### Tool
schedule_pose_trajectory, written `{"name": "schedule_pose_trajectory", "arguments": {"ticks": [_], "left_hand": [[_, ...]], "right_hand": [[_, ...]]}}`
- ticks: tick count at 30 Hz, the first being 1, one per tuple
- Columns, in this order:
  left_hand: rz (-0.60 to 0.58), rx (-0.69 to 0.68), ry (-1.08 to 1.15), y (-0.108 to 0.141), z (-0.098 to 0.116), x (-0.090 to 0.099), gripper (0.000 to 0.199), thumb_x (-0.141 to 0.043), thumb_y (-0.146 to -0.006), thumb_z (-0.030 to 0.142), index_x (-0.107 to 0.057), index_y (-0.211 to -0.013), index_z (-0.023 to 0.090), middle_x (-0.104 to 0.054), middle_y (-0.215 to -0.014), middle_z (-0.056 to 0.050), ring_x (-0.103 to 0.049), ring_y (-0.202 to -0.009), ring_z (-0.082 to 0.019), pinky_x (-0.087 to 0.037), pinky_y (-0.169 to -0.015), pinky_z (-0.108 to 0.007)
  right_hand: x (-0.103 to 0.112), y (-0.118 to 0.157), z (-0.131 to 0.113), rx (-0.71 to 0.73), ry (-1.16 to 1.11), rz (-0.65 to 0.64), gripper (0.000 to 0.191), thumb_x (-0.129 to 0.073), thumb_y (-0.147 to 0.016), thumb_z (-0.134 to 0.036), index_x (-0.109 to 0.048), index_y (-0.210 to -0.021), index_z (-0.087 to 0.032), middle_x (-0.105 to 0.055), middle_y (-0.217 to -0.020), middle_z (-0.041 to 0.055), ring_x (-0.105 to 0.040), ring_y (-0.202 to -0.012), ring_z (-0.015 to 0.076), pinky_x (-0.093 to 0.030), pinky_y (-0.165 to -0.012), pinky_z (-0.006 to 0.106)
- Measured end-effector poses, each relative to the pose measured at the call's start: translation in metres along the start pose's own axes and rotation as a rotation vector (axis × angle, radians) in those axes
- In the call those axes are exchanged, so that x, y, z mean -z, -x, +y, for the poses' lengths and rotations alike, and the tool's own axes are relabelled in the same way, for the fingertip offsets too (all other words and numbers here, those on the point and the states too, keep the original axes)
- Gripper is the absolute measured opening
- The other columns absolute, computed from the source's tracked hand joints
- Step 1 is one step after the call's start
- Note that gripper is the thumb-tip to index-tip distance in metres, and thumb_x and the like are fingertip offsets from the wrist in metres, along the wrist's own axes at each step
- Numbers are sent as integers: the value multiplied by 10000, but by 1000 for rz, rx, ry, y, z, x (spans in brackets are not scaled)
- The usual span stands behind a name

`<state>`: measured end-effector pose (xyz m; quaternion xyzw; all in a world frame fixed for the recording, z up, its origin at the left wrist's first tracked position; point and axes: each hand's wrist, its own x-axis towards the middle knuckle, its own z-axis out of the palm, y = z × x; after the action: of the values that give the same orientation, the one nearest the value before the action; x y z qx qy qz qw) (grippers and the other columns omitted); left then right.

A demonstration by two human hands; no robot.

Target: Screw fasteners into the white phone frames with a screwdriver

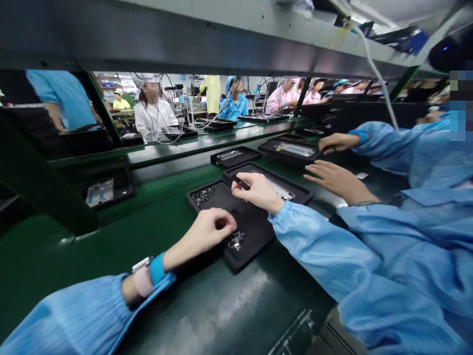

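My left hand is over the near edge of a black foam tray, thumb and forefinger pinched together. Whatever is in that pinch, if anything, is too small to make out. Just beside the fingertips lies a little heap of small silvery metal parts. My right hand is closed round a slim black stick-shaped tool, raised above the tray. A pile of small black and silver parts sits in the tray's far left corner. Behind my right hand, a second black tray holds a flat silvery device frame, partly hidden.
A co-worker's hands are close on my right, by another black tray. More trays stand at the back and left of the green bench. A green post rises left; a metal beam crosses overhead.
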<state>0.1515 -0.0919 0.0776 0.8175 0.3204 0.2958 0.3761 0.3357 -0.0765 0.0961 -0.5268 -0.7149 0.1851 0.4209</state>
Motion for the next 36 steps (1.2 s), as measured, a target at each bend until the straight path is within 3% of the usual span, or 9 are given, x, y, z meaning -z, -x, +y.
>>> {"name": "schedule_pose_trajectory", "arguments": {"ticks": [5,13,21,23,28,33,36], "left_hand": [[-263,-74,-108,-31,-1,-19,98,-667,-640,157,-678,-737,149,-604,-710,-8,-537,-615,-119,-416,-582,-212],[-354,-31,-167,-32,-13,-19,42,-661,-659,171,-636,-659,138,-571,-640,8,-520,-559,-102,-396,-522,-188],[-241,0,-54,-30,-20,-23,63,-608,-694,192,-624,-663,139,-589,-573,11,-526,-531,-103,-393,-500,-183],[-193,15,-23,-29,-24,-24,88,-604,-703,212,-638,-716,133,-616,-603,-5,-551,-551,-115,-416,-515,-192],[-109,38,-4,-27,-25,-24,149,-585,-720,225,-693,-778,140,-689,-688,-33,-594,-605,-147,-445,-579,-229],[-63,35,14,-24,-16,-25,125,-604,-710,224,-713,-714,163,-706,-730,-21,-601,-639,-154,-434,-611,-233],[-6,52,53,-24,-15,-26,130,-599,-716,227,-710,-719,158,-707,-745,-24,-613,-676,-162,-442,-632,-234]], "right_hand": [[5,-4,7,-26,114,102,33,-552,-614,-180,-552,-609,-147,-546,-590,-25,-447,-556,87,-324,-536,203],[2,-2,0,-32,109,104,31,-556,-604,-174,-563,-604,-144,-554,-577,-26,-468,-548,85,-332,-544,201],[-7,-4,11,-221,-5,56,37,-570,-573,-150,-545,-546,-146,-498,-496,-27,-435,-491,84,-302,-475,205],[-9,-3,12,-229,-40,35,16,-569,-574,-132,-562,-585,-141,-519,-526,-24,-442,-486,76,-316,-462,195],[-12,-2,9,-279,-230,-60,193,-561,-612,-98,-657,-779,-105,-568,-594,-4,-425,-443,50,-341,-429,184],[-12,-2,7,-361,-400,-97,100,-608,-592,-84,-663,-674,-96,-540,-481,-25,-407,-389,37,-288,-398,174],[-12,-2,8,-407,-468,-104,82,-617,-581,-85,-651,-655,-93,-600,-530,2,-444,-375,42,-268,-376,174]]}}
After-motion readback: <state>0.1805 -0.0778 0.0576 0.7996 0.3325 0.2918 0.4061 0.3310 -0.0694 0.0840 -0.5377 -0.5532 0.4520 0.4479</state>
